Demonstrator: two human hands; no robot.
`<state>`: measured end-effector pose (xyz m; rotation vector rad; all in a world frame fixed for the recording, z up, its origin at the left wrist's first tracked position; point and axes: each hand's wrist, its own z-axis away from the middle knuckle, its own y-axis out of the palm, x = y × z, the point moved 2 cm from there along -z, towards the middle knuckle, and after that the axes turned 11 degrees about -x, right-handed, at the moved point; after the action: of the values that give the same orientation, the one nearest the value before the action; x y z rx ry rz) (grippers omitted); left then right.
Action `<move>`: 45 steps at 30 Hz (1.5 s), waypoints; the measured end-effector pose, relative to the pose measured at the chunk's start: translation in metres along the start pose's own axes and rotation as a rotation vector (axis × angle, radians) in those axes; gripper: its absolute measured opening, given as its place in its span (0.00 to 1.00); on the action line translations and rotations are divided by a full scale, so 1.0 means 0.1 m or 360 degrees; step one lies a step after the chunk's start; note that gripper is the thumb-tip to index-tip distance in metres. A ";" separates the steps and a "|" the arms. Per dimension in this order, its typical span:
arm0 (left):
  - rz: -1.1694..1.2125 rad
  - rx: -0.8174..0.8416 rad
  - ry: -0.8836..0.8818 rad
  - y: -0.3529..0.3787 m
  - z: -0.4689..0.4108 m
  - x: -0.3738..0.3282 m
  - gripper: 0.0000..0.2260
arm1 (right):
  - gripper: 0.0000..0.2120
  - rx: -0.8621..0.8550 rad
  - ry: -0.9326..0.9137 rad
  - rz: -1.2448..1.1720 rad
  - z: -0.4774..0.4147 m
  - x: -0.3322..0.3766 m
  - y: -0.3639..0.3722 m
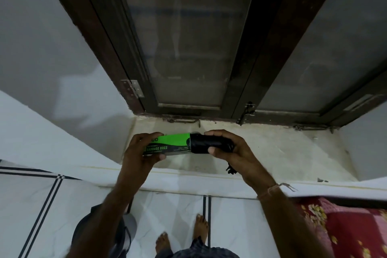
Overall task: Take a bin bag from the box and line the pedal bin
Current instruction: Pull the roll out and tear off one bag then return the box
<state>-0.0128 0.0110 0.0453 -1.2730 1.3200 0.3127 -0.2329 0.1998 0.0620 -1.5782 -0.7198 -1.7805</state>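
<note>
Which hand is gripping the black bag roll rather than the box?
The right hand. It closes around the black bag roll sticking out of the box's end, while the left hand holds the green garbage bag box.

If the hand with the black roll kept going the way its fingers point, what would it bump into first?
Probably the green box. The right hand grips the black roll of bags with fingers pointing toward the box, which the left hand holds. The roll meets the box's open end.

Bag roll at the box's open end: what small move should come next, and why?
Probably the right hand should draw the black bag roll fully clear while the left hand steadies the green box. The roll is only partly out, so no single bag can be separated yet.
</note>
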 end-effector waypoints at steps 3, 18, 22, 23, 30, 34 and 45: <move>-0.0011 -0.0001 -0.0025 0.00 -0.01 -0.02 0.28 | 0.20 -0.0043 -0.0075 -0.0037 0.01 -0.02 0.01; 0.0015 -0.0083 -0.0053 0.04 0.14 -0.02 0.28 | 0.17 -0.0616 0.0000 -0.0050 0.07 -0.22 0.36; 0.0027 -0.0086 -0.0089 0.09 0.17 -0.01 0.28 | 0.12 -0.0526 -0.0035 0.0009 0.12 -0.22 0.47; 0.0031 -0.0086 -0.0089 0.09 0.18 -0.01 0.28 | 0.11 -0.0468 -0.0045 0.0038 0.15 -0.21 0.50; 0.0063 -0.0106 -0.0154 0.00 0.23 0.06 0.26 | 0.27 -0.0127 -0.0028 -0.0019 0.19 -0.17 0.47; 0.0163 0.0016 -0.0147 0.01 0.24 0.07 0.27 | 0.27 -0.0426 -0.0159 0.0138 0.12 -0.18 0.49; 0.0214 -0.0021 -0.0229 -0.14 0.21 0.15 0.25 | 0.15 -0.0523 -0.0271 -0.0043 0.23 -0.20 0.76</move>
<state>0.0145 0.0158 0.0345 -1.1531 1.2837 0.4993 -0.1585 0.1711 0.0435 -1.9635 -0.5462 -1.8724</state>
